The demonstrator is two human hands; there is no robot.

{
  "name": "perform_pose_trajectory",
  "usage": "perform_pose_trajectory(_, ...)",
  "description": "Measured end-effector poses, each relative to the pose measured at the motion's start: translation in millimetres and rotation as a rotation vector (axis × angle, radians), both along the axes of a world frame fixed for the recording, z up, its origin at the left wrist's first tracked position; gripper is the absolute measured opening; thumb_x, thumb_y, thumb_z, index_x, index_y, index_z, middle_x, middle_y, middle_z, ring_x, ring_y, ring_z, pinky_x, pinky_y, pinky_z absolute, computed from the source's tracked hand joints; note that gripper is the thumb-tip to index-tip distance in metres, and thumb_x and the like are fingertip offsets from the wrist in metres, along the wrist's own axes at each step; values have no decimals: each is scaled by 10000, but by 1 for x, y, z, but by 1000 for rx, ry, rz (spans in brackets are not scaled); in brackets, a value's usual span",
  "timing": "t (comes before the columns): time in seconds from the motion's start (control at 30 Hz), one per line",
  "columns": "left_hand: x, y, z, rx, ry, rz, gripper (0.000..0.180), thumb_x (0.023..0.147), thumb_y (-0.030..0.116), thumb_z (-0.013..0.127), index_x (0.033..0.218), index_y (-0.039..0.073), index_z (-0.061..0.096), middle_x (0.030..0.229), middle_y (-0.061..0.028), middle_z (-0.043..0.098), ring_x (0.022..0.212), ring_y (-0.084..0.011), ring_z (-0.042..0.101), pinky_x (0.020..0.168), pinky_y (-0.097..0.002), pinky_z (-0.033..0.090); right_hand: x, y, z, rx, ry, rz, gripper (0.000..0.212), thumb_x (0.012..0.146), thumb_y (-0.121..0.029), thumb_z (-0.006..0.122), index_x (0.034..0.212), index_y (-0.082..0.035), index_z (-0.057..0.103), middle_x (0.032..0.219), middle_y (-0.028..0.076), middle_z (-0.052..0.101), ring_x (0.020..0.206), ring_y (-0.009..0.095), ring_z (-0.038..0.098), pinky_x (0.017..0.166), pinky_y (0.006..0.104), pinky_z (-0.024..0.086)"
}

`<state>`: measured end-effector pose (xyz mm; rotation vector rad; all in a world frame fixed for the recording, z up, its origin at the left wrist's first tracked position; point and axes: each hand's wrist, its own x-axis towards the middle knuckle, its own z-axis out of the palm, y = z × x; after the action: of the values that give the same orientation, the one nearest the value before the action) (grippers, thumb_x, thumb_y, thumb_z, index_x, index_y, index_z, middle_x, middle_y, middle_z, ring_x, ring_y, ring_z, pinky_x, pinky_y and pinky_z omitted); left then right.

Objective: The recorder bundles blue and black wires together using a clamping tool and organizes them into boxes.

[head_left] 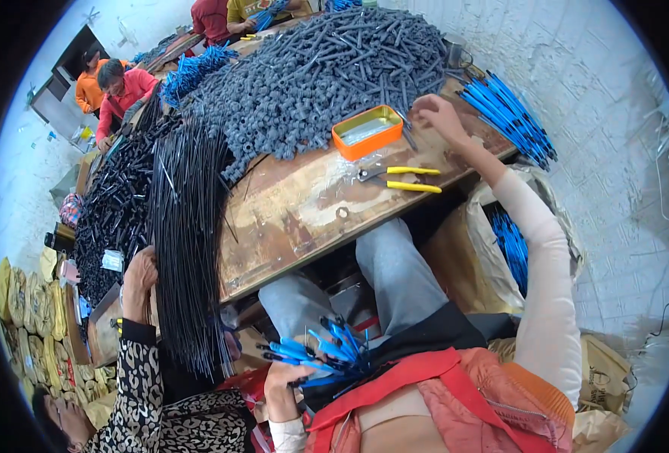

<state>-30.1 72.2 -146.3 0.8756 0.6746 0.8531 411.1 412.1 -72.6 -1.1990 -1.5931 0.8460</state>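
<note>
My left hand (283, 381) is low in front of my lap, closed around a bundle of slim blue sticks with black ends (334, 351). Stretched out over the wooden table (296, 219), my right hand (441, 121) has loosely bent fingers that look apart, with nothing visible in them. It is near the right edge of a big heap of dark grey plastic parts (334, 68), some tube-like. Just left of it stands an orange-rimmed open tin (366, 134). Yellow-handled pliers (402, 180) lie nearer to me.
More blue sticks (508, 117) lie at the table's right end, above a sack (478, 257) containing others. Long black rods (187, 241) hang over the edge at left, beside black parts (115, 204). A co-worker's hand (142, 270) is there; other people work farther back.
</note>
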Motion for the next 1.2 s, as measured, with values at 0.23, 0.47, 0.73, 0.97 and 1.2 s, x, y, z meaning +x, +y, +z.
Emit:
perform_pose_trajectory(0.23,13,9,31,-67,56,-13,316,693,53,768,966,-4,619,1064,-143,661,927,-225,652,823,-336,517,-14,109,-15,205,95,-443,236,855,-174,610,1033,-20,612,837,105,687,745,199,672,680,335,529)
perform_pose_trajectory(0.47,27,1,35,-166,130,48,353,698,-35,740,1026,-11,612,1002,-97,664,936,-233,669,823,-339,528,-20,135,2,292,30,-615,325,828,-224,649,1100,-49,620,875,149,687,830,301,668,756,377,514)
perform_pose_trajectory(0.73,35,-24,65,-130,384,42,463,780,106,760,1197,0,588,1048,-55,655,996,-163,620,882,-318,502,-41,48,55,259,-182,-176,229,855,-284,718,1006,-113,713,710,9,626,573,70,516,561,227,440)
perform_pose_trajectory(0.97,53,-22,80,131,405,38,286,746,39,752,1000,35,622,981,-25,608,896,-108,576,831,-286,462,-147,-189,29,-468,168,731,351,985,-252,540,1249,-29,604,899,63,623,805,123,632,756,260,549)
perform_pose_trajectory(1.2,67,-31,86,92,460,43,348,694,54,811,969,33,598,911,-16,583,842,-92,565,758,-258,467,-180,-256,30,-926,92,818,226,896,-165,672,1007,19,603,823,109,678,713,191,705,610,255,568)
